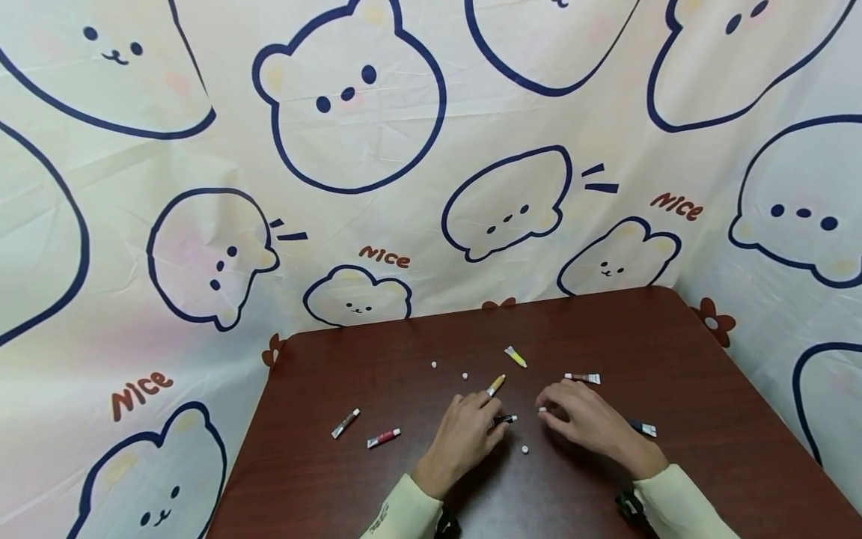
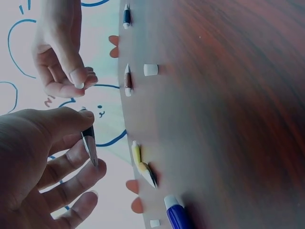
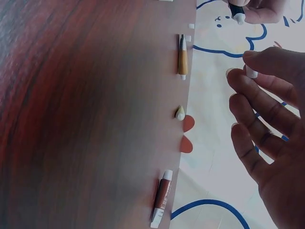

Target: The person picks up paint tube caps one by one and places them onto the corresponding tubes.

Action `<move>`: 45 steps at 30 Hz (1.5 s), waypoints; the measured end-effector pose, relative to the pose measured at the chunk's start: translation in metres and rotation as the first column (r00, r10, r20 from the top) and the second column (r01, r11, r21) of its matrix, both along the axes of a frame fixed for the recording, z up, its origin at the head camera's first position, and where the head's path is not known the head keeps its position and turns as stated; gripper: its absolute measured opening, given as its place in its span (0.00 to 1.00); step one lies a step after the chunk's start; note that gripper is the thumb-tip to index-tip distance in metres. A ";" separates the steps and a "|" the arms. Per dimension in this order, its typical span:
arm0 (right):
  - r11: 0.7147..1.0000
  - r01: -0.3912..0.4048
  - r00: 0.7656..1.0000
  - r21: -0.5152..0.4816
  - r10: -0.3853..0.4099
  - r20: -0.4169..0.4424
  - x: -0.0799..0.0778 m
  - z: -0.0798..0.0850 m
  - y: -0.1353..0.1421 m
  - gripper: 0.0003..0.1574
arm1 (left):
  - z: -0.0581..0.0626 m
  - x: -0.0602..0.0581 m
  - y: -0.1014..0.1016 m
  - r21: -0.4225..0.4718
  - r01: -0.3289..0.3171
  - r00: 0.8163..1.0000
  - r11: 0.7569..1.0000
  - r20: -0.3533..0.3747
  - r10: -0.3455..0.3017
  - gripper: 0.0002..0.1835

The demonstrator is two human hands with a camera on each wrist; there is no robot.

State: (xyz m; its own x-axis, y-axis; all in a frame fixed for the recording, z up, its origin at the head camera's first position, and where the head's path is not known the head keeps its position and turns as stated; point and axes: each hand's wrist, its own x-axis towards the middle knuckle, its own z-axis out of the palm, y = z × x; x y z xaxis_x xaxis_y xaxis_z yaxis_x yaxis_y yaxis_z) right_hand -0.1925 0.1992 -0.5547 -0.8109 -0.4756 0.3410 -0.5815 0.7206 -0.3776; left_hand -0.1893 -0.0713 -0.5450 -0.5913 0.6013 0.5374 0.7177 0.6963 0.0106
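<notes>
My left hand (image 1: 460, 436) pinches a small black paint tube (image 2: 89, 138) between thumb and fingers, above the table. The tube's white tip (image 3: 239, 19) points toward my right hand. Across a short gap, my right hand (image 1: 592, 423) holds a small white cap (image 3: 251, 71) between thumb and forefinger, its other fingers spread and bent. Cap and tube are apart. Just beyond my left hand lies an ochre tube (image 1: 497, 384), partly hidden by the fingers. A loose white cap (image 1: 525, 450) sits on the table between the two wrists.
On the brown table (image 1: 303, 382) lie a red tube (image 1: 384, 438) and a brownish tube (image 1: 346, 424) at left. A yellow tube (image 1: 515, 357) and two caps (image 1: 465, 376) lie farther back. To the right are a brown tube (image 1: 584, 378) and a dark tube (image 1: 643, 428).
</notes>
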 end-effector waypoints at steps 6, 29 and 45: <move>0.999 -0.018 0.999 -0.033 0.020 0.044 0.001 0.001 -0.003 0.08 | 0.000 0.002 0.000 0.024 0.030 0.998 0.999 0.061 -0.031 0.13; 0.992 -0.100 0.994 -0.073 0.103 0.035 -0.002 -0.003 -0.021 0.11 | 0.006 0.004 0.001 0.061 0.086 0.987 0.994 0.127 -0.093 0.10; 0.985 -0.149 0.989 -0.088 0.151 0.008 0.000 -0.004 -0.026 0.08 | 0.006 0.004 0.001 0.058 0.100 0.988 0.993 0.115 -0.106 0.10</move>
